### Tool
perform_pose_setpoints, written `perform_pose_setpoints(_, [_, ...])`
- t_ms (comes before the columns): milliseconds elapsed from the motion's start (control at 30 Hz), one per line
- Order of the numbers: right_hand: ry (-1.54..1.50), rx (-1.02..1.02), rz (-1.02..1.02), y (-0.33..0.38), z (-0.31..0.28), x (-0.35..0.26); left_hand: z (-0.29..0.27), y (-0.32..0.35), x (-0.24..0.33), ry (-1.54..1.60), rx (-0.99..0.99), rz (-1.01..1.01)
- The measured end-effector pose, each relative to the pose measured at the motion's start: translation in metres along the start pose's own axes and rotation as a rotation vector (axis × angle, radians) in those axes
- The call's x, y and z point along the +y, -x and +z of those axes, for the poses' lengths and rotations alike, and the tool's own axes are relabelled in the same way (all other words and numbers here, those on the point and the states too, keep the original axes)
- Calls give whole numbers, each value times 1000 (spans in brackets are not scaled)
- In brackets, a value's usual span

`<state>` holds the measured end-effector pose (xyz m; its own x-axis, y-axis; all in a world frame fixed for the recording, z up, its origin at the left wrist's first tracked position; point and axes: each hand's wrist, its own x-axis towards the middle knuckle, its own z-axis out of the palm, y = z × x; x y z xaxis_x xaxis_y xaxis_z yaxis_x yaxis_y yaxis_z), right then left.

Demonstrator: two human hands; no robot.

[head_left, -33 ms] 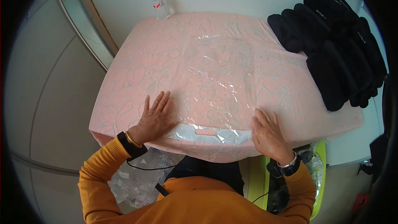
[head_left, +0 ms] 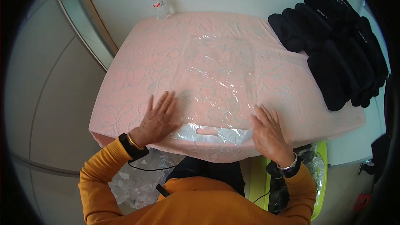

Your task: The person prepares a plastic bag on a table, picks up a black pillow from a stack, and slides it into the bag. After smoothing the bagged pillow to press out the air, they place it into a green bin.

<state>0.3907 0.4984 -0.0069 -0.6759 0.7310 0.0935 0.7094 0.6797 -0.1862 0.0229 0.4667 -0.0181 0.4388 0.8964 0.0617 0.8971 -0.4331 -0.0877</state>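
Note:
A clear plastic bag (head_left: 210,83) lies flat on the pink patterned tablecloth (head_left: 137,50). Its near end is a white band with an oval handle hole (head_left: 187,132). My left hand (head_left: 157,118) is open at the bag's left edge, fingers spread and pointing away from me. At the right edge, my right hand (head_left: 268,131) is open too, its fingers stretched out beside the white band. Neither hand holds anything. Whether the palms press on the plastic cannot be made out.
A stack of black padded items (head_left: 333,50) covers the table's far right corner. A clear bottle (head_left: 159,6) stands at the far left edge by the wall. Below the table are a pile of clear plastic (head_left: 137,179) and a green bin (head_left: 321,171) with dark contents.
My left hand has shifted slightly to the right. My right hand's fingers have moved a little up and left. The bag lies in the same place.

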Motion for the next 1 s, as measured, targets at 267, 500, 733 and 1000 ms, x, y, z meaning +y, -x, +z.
perform_pose_setpoints(267, [-233, 223, -110, -43, 47, -77, -3, -4, 34, 271, -33, 312])
perform_pose_setpoints(500, [-94, 30, 49, -3, 34, -34, -1, 23, 10, 243, 24, 207])
perform_pose_setpoints(733, [-58, 0, 54, 14, 20, -24, -3, 27, 16, 271, 32, 149])
perform_pose_setpoints(1000, [135, 79, 47, 10, -1, -3, -15, 65, 18, 80, 181, 267])
